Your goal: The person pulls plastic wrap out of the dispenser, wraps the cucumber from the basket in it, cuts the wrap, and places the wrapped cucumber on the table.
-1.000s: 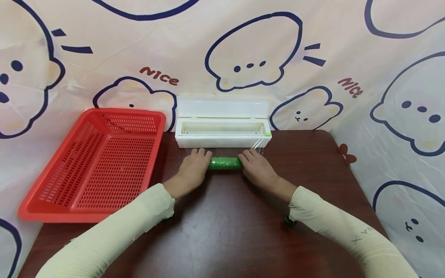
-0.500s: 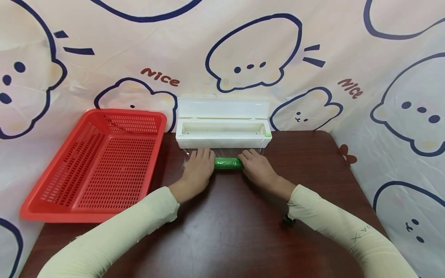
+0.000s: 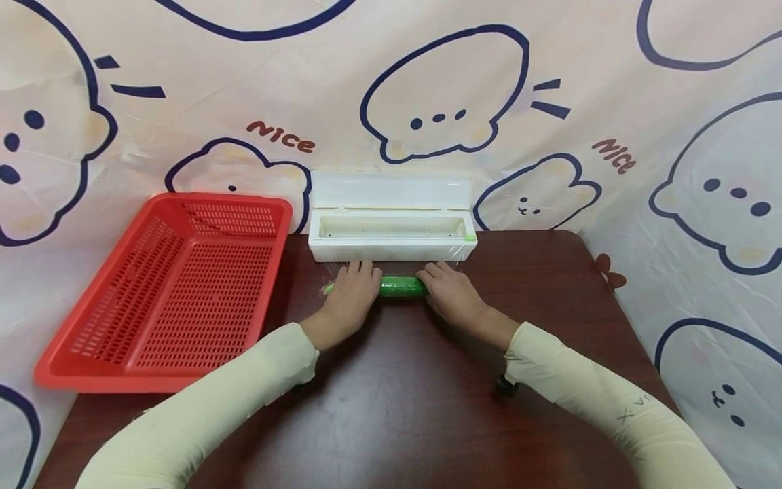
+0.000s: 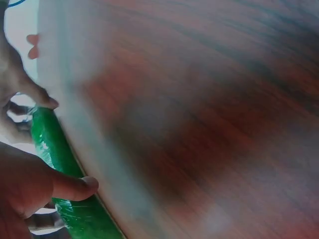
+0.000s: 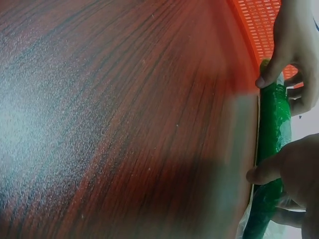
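Note:
A green cucumber (image 3: 403,286) with shiny cling film around it lies crosswise in front of the white cling film box (image 3: 391,252). My left hand (image 3: 350,292) grips it left of its middle, and the pale tip pokes out beyond the fingers. Toward the other end, my right hand (image 3: 453,297) holds it the same way, hiding that end in the head view. In the left wrist view the thumb lies along the near side of the cucumber (image 4: 52,137), with fingers behind. Loose clear film (image 5: 244,221) shows near the cucumber's lower end in the right wrist view.
The cling film box's lid (image 3: 391,190) stands raised against the patterned cloth backdrop (image 3: 342,81). To the left is a red perforated plastic basket (image 3: 277,272). All of it rests on a dark reddish wooden table (image 3: 403,407).
My left hand has shifted a little to the right along the cucumber, so its pale left tip now shows. The right hand stays almost in place.

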`<state>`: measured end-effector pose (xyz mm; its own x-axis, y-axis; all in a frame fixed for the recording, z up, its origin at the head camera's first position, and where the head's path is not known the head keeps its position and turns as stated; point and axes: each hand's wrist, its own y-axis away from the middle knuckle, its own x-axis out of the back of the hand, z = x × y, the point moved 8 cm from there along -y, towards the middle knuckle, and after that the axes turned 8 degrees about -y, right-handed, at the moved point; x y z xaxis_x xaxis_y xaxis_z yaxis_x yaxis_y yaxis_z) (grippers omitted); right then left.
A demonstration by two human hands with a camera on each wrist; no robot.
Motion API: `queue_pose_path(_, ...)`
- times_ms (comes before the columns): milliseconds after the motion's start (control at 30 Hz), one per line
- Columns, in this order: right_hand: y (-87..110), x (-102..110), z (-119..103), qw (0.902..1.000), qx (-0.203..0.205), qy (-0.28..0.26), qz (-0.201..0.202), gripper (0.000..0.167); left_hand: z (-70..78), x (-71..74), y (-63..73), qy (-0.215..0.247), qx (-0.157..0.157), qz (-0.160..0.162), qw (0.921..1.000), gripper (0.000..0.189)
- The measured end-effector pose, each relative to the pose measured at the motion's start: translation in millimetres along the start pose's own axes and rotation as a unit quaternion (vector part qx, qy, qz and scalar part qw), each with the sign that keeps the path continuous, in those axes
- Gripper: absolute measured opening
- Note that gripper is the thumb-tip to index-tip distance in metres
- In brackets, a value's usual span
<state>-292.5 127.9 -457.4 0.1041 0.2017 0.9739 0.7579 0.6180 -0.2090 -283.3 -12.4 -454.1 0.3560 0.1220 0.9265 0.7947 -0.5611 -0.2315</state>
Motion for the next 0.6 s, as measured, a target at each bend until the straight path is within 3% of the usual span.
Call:
queue_pose_path(200, 1.4, -2.6, 1.6, 1.0000, 0.004, 0.000, 0.002, 0.047, -4.7, 3.7, -2.9, 0.041, 0.018, 0.006, 0.9990, 0.020)
queue_pose_path(467, 5.3, -5.4, 0.4, 0.9995, -0.004, 0.028, 0.012, 0.070, -7.5, 0.3, -5.2, 0.056, 0.030, -0.047, 0.9969, 0.019)
queue_pose_path(600, 6.2, -4.6, -1.1, 0.9989, -0.009, 0.043, 0.020, 0.073, -9.2, -2.0, -6.4, 0.070, 0.034, -0.060, 0.9951, 0.022)
